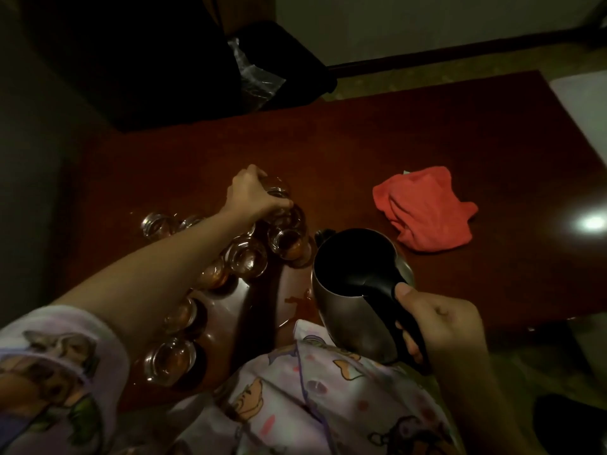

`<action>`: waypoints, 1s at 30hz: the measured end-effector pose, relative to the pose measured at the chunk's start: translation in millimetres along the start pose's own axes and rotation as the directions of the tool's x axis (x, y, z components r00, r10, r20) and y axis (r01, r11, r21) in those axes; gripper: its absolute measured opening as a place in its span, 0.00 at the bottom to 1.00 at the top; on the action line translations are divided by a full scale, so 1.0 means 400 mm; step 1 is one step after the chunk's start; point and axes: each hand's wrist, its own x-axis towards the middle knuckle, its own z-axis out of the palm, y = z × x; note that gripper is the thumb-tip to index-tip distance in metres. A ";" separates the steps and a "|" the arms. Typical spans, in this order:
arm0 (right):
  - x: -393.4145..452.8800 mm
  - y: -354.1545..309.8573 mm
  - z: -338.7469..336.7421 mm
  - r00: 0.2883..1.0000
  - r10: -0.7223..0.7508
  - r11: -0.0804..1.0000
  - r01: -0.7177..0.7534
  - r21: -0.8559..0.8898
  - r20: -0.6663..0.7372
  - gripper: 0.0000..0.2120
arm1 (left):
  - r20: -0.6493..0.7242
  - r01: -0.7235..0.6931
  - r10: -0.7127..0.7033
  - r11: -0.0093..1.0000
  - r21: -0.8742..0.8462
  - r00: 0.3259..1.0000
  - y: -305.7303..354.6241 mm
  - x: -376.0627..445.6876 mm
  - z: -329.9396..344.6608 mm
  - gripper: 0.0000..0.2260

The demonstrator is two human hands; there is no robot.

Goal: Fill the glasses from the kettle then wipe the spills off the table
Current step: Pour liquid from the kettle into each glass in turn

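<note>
Several small clear glasses (247, 257) stand clustered on the left part of the dark red-brown table (377, 136), some holding amber liquid. My left hand (253, 195) reaches out and grips the rim of the farthest glass (277, 188) from above. My right hand (433, 323) holds the black handle of a steel kettle (348, 290), lid open, held low above the table's near edge. A thin amber spill (297, 303) lies on the table just left of the kettle. A crumpled red cloth (423, 211) rests on the table to the right.
A dark chair with a clear plastic bag (256, 73) stands beyond the table's far edge. A bright light reflection (593, 221) shows on the table's right end. My patterned clothing fills the near edge.
</note>
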 end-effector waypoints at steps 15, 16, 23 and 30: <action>0.004 -0.015 0.013 0.997 -0.047 0.992 0.054 -0.112 0.063 0.24 | 0.190 0.052 -0.066 0.996 0.077 0.980 0.017 0.016 0.005 0.42; 0.004 -0.016 0.011 0.997 -0.046 0.992 0.054 -0.115 0.067 0.25 | 0.162 0.029 -0.040 0.997 0.069 0.986 0.015 0.008 0.002 0.42; 0.015 -0.003 0.004 0.997 -0.028 0.993 0.035 -0.111 0.067 0.32 | 0.079 -0.340 0.333 0.878 0.337 0.939 -0.014 -0.116 0.009 0.24; 0.018 0.008 -0.007 0.999 -0.014 0.996 0.018 -0.082 0.050 0.30 | 0.241 -0.468 0.407 0.678 0.567 0.881 -0.038 -0.140 0.025 0.33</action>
